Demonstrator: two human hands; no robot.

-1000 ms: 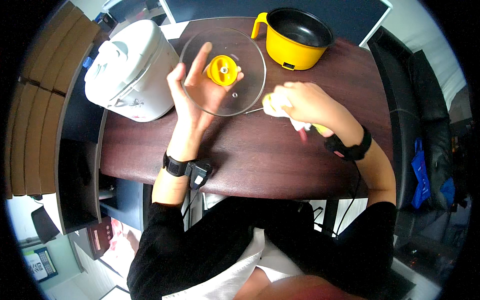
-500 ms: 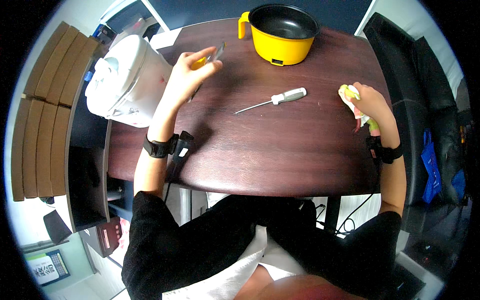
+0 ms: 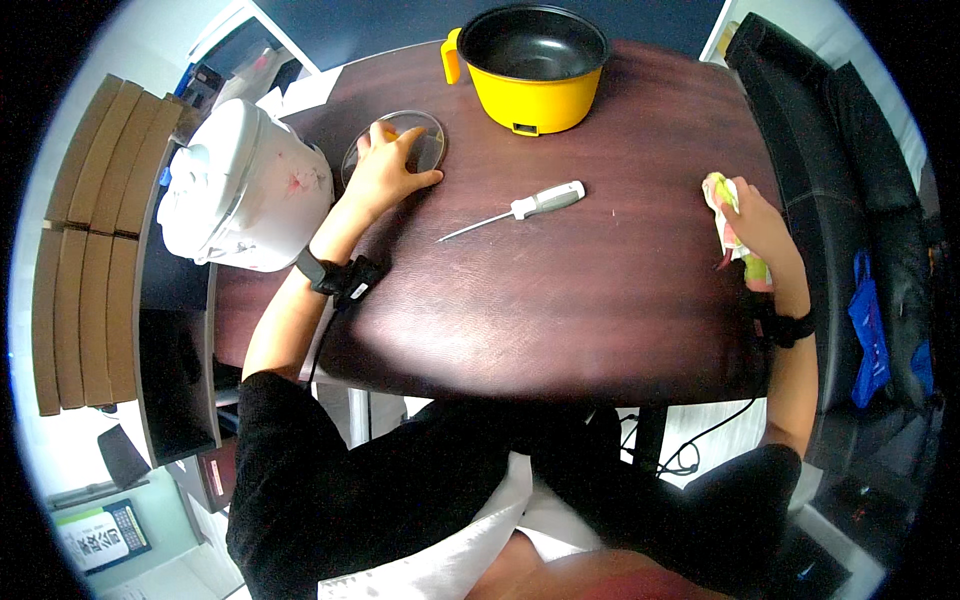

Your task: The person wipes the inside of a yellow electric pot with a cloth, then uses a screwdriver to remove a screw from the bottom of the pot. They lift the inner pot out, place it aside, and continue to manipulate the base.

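1. Progress: the yellow pot (image 3: 525, 105) stands upright at the far edge, uncovered; glass lid (image 3: 430, 148) is off it, down near the table's far left. Lid not on pot; nothing visible inside the pot from where I stand. Can't tell how much else is finished.
2. Left hand (image 3: 382, 175): half open, fingers curled over the lid's yellow knob (image 3: 390, 132), thumb spread out by the rim. Touching or gripping, can't tell.
3. Right hand (image 3: 758, 222): fingers closed round a bunched, multicoloured cloth (image 3: 722, 198) at the table's right edge, well apart from lid and pot.
4. Screwdriver (image 3: 545, 202), grey-and-white handle: lies loose mid-table, tip toward the left, in neither hand.
5. Surface: dark reddish-brown table (image 3: 500, 320), wood-grained, glare near the front edge. White rice cooker (image 3: 255, 190) at left, just beside the left forearm.
6. Room: stacked cardboard boxes (image 3: 85, 250) left; dark blue panel (image 3: 380, 30) behind the table; black couch (image 3: 830, 130) right, with a blue item (image 3: 868, 330) hanging near it, kind unclear. Cables (image 3: 680, 455) below the table.
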